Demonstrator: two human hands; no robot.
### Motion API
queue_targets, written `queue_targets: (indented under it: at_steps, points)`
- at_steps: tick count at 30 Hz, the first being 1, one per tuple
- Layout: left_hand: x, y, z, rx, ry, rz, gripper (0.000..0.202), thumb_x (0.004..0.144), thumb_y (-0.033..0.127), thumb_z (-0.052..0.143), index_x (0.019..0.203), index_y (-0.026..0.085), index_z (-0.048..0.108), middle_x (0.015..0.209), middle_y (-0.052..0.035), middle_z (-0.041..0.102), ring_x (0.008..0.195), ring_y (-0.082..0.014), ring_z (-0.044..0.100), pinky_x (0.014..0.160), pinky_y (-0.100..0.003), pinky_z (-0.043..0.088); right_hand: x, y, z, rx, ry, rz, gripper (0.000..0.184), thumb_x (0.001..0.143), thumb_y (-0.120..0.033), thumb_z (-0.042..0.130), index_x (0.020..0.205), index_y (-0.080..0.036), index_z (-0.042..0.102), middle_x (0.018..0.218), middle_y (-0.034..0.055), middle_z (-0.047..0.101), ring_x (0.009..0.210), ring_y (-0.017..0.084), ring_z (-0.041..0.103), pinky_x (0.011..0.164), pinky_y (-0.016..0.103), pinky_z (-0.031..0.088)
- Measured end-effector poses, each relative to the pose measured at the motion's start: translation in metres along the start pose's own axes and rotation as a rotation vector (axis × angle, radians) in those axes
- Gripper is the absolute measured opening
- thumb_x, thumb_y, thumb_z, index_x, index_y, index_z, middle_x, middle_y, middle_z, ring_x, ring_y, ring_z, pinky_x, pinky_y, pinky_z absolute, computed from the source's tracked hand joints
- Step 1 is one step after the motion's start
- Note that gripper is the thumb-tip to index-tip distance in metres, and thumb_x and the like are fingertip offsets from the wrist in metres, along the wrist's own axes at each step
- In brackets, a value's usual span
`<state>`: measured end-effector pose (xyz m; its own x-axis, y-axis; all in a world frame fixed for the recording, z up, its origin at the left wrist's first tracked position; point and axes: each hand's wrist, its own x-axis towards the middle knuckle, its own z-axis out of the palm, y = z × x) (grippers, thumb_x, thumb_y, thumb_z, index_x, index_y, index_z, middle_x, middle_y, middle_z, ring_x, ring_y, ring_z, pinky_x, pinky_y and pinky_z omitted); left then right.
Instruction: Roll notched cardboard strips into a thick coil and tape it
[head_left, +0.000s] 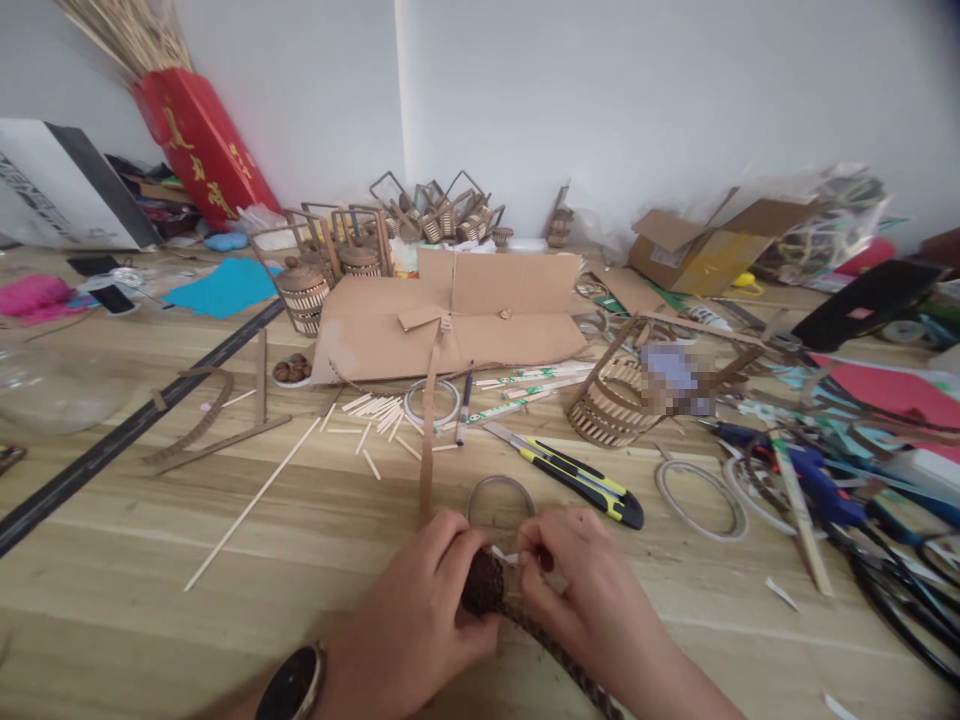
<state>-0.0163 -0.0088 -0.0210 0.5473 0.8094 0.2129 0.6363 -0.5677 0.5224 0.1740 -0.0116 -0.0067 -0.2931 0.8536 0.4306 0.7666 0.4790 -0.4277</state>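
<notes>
My left hand (pixel 420 610), with a watch on the wrist, is closed around the dark brown woven end (pixel 484 583) of a braided strip (pixel 559 655) that trails toward the bottom edge. My right hand (pixel 581 585) pinches the same piece from the right side, next to a small white scrap between the fingers. A long cardboard strip (pixel 428 430) runs from my left hand's fingertips up to the flattened cardboard box (pixel 457 320). A roll of clear tape (pixel 500 497) lies just beyond both hands.
A yellow-and-black utility knife (pixel 574 475) lies right of the tape roll. Wooden sticks (pixel 375 415), a pen, a woven cardboard basket (pixel 619 400), wire rings (pixel 701 495), a blue glue gun (pixel 814 480) and coloured paper crowd the table. Small baskets and a red box (pixel 199 140) stand by the wall.
</notes>
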Motion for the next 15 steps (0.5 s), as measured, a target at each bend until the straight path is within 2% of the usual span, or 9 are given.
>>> queue_targets:
  at_steps: [4,7,11,15]
  points:
    - [-0.001,0.002,-0.002,0.0,-0.008,0.031,0.053,0.066,0.003,0.067,0.116,0.016,0.057,0.109,-0.0109,0.064,0.097,-0.0263,0.068,0.084,-0.039,0.06,0.004,0.019,-0.01,-0.077,0.05,0.049,0.013,0.082,-0.013,0.05,0.072,-0.021,0.055,0.063,0.0008,0.061,0.061,0.019,0.056,0.062,0.03,0.04]
    - [0.0,0.001,-0.003,-0.008,0.01,0.032,0.055,0.064,0.001,0.065,0.117,0.016,0.058,0.111,-0.0115,0.064,0.099,-0.0263,0.067,0.085,-0.038,0.06,0.007,0.044,-0.026,-0.155,0.083,0.162,0.014,0.085,-0.021,0.05,0.074,-0.021,0.058,0.065,0.0017,0.063,0.062,0.02,0.059,0.063,0.032,0.041]
    - [0.0,0.001,-0.004,-0.025,0.01,0.017,0.056,0.064,0.002,0.065,0.117,0.016,0.058,0.112,-0.0116,0.064,0.1,-0.0261,0.067,0.087,-0.039,0.059,0.005,0.08,-0.056,-0.248,0.157,0.277,0.009,0.078,-0.026,0.053,0.072,-0.023,0.059,0.069,0.0029,0.064,0.063,0.021,0.062,0.061,0.032,0.042]
    - [0.0,0.0,-0.004,-0.053,0.0,0.002,0.055,0.064,0.002,0.064,0.117,0.016,0.058,0.111,-0.0115,0.064,0.1,-0.0256,0.067,0.087,-0.038,0.059,0.001,0.094,-0.08,-0.258,0.158,0.416,0.003,0.074,-0.025,0.054,0.072,-0.025,0.056,0.071,0.0042,0.064,0.061,0.021,0.058,0.057,0.031,0.039]
